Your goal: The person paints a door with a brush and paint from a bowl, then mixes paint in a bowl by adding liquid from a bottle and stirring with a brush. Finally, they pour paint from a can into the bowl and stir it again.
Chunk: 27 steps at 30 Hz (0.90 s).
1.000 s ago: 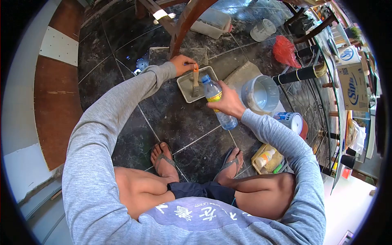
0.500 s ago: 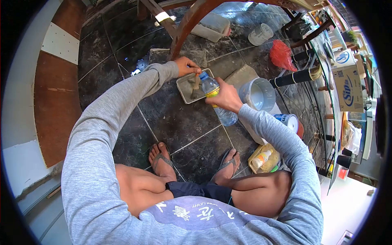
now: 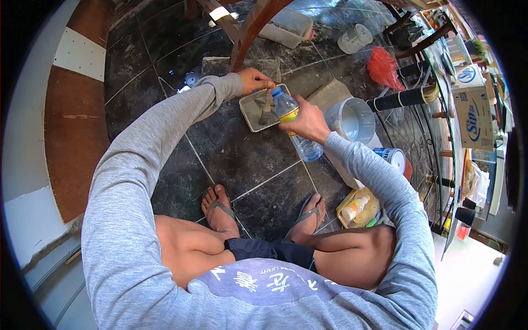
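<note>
Clear plastic bottle, tilted beside the tray, fingers of my right hand closed around it. My left hand pinches the handle tip of the brush in the tray; too slack, and the bottle could knock it loose.

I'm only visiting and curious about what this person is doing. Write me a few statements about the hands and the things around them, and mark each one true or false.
1. The right hand holds a plastic bottle. True.
2. The bottle's cap is red. False: it is blue.
3. The left hand holds a red bag. False: it holds the handle end of a brush; the red bag is away from both hands.
4. A clear round bucket stands to the right of the tray. True.
5. The person wears closed shoes. False: the footwear is open sandals.
</note>
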Available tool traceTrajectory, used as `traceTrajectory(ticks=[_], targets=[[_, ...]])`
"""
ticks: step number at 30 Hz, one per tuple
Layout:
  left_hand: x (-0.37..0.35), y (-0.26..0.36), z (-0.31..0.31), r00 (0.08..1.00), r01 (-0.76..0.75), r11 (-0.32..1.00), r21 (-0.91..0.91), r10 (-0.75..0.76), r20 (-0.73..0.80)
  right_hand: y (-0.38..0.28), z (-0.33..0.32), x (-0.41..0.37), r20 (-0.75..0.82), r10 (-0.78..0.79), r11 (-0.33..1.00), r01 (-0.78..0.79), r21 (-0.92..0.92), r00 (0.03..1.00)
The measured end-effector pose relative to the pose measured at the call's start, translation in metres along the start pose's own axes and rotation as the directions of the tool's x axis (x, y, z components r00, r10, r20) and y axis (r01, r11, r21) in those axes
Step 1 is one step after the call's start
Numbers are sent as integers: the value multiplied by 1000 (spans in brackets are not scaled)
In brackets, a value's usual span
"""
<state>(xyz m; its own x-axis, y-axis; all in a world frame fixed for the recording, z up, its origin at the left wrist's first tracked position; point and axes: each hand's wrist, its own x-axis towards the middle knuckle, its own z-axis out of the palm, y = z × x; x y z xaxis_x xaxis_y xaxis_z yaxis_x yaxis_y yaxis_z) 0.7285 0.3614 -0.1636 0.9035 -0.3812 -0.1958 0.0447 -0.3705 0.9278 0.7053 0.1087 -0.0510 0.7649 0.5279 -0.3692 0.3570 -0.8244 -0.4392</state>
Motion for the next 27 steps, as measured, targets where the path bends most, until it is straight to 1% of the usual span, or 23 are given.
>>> traceTrajectory(ticks=[1, 4, 5, 7, 8, 9, 10, 13, 16, 19, 22, 25, 26, 27], targets=[[1, -1, 0, 1000, 14, 1000, 3, -14, -3, 2, 2, 0, -9, -8, 1000, 8, 12, 1000], [0, 1, -1, 1000, -25, 999, 23, 25, -12, 14, 13, 1, -61, -47, 997, 51, 64, 997], [1, -1, -1, 999, -14, 999, 46, 16, -44, 13, 15, -1, -84, -61, 994, 68, 84, 995], [4, -6, 1, 994, 12, 996, 88, -3, -105, 14, 14, -7, -45, -43, 988, 49, 145, 998], [1, 1, 0, 992, 60, 987, 149, -42, -122, 13, 12, -9, -27, -35, 984, 40, 174, 999], [-2, 12, -1, 987, 108, 972, 210, -79, -141, 15, 14, -10, -45, -55, 981, 62, 186, 997], [-6, 22, 0, 980, 156, 951, 268, -115, -162, 18, 18, -11, -62, -74, 977, 85, 198, 995], [-8, 24, 2, 981, 154, 857, 492, -74, -177, 25, 26, -17, -110, -113, 961, 137, 240, 988], [-9, 25, 8, 960, 238, 833, 500, -123, -252, 29, 30, -22, -154, -140, 944, 178, 277, 978], [-10, 39, 9, 952, 302, 697, 650, -192, -237, 29, 29, -32, -163, -144, 923, 192, 335, 976], [-5, 14, 7, 921, 325, 697, 639, -81, -380, 25, 25, -41, -201, -155, 894, 224, 387, 967], [2, -11, -18, 904, 248, 864, 438, -45, -425, 29, 18, -46, -279, -187, 866, 292, 405, 942], [-4, -12, -15, 872, 76, 907, 415, 141, -469, 31, 17, -49, -302, -201, 855, 317, 410, 932], [-10, 3, -10, 898, 117, 970, 214, -12, -440, 32, 18, -52, -297, -191, 843, 312, 438, 936]])
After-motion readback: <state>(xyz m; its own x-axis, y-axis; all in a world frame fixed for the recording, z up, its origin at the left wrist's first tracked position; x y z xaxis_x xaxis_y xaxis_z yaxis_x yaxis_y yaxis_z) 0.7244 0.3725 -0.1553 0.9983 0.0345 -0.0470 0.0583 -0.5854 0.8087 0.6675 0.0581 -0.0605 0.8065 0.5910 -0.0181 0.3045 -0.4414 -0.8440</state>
